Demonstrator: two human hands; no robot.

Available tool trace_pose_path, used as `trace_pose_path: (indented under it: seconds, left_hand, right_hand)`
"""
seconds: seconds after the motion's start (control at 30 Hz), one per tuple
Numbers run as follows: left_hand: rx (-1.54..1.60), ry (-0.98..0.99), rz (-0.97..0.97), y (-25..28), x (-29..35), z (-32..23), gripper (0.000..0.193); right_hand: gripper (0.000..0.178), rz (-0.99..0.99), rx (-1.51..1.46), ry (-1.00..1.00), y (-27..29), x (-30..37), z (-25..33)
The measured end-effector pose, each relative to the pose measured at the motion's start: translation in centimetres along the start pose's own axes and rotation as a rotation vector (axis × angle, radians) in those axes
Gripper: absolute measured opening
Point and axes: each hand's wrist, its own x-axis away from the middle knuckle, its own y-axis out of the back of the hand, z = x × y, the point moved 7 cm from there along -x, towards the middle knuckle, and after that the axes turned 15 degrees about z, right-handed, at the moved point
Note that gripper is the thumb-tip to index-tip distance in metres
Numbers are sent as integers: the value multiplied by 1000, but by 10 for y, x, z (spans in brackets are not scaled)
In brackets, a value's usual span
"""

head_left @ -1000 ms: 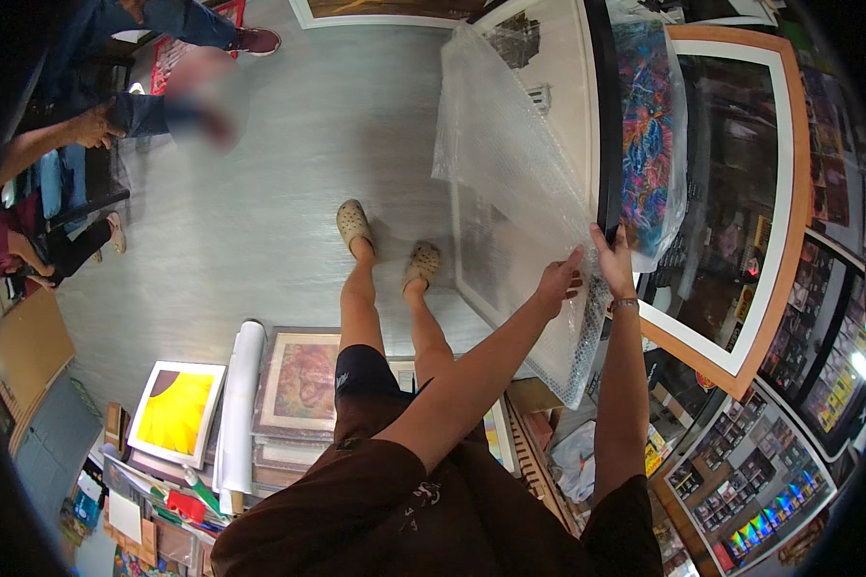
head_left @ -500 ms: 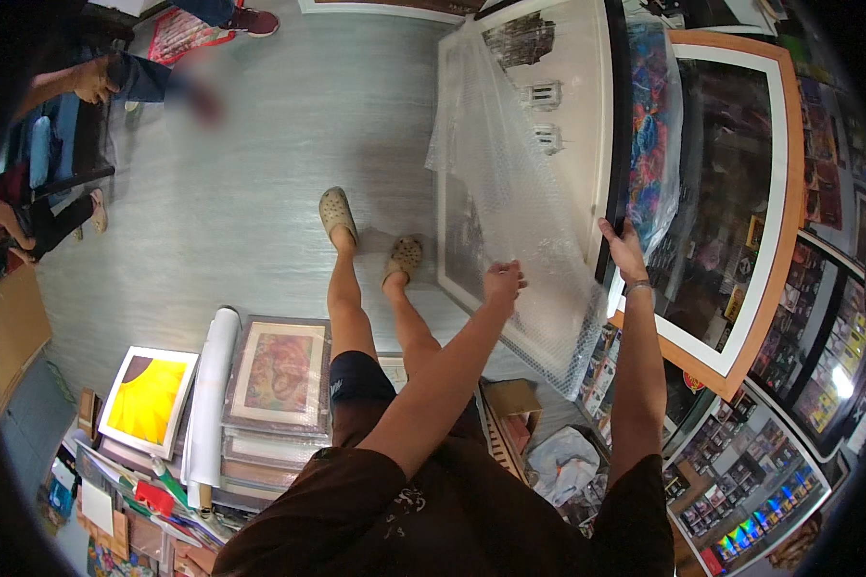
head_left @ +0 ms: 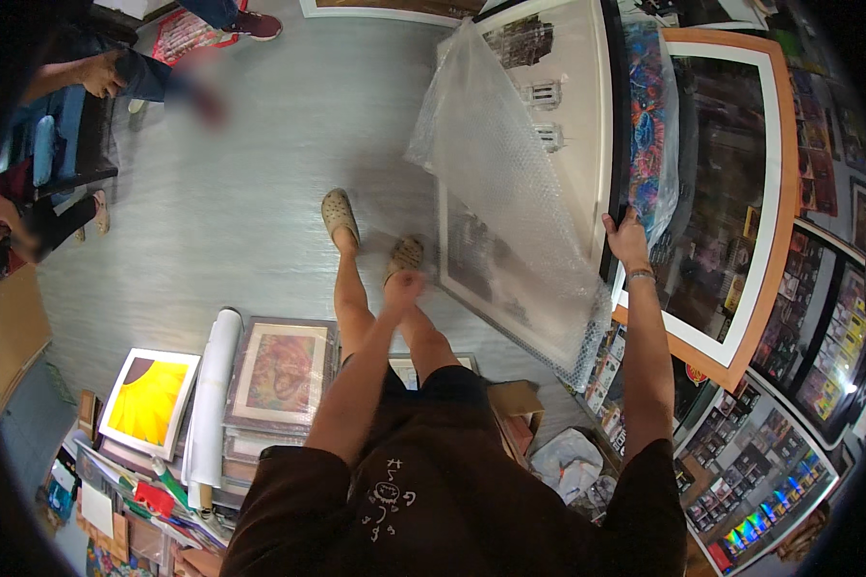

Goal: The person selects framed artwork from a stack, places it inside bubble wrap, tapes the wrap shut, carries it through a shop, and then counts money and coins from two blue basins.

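A large black-framed picture with pale artwork stands upright on my right. Loose bubble wrap hangs across part of its face. My right hand grips the frame's top edge, thumb on the front side and fingers behind. My left hand is in the air above my right shoe, apart from the picture. Motion smears its fingers, so I cannot make out their pose. Directly behind the black frame is a colourful picture in clear plastic, then a wooden-framed picture with a white mat.
Wrapped framed pictures are stacked at the lower left, beside a white roll and a yellow flower picture. Grey floor stretches ahead. People sit at the upper left; one person's hand shows. More frames lean at the right.
My left hand has swung left and away from the bubble wrap. The wrap's far-left part has billowed outward to the left. My right hand stays on the frame edge.
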Motion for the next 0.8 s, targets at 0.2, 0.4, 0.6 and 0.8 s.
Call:
trace_pose_path:
  seconds: [0.2, 0.4, 0.6, 0.8]
  left_hand:
    - [135, 41, -427, 224, 137, 101, 28]
    - [182, 210, -578, 269, 282, 128, 35]
    - [345, 200, -508, 193, 335, 176, 30]
    - [154, 246, -289, 116, 343, 180, 37]
  right_hand:
    - [75, 21, 55, -97, 10, 1, 9]
    - [75, -104, -35, -119, 1, 18, 6]
    - [75, -141, -128, -100, 6, 36, 14]
    - [75, -193, -191, -51, -6, 49, 17]
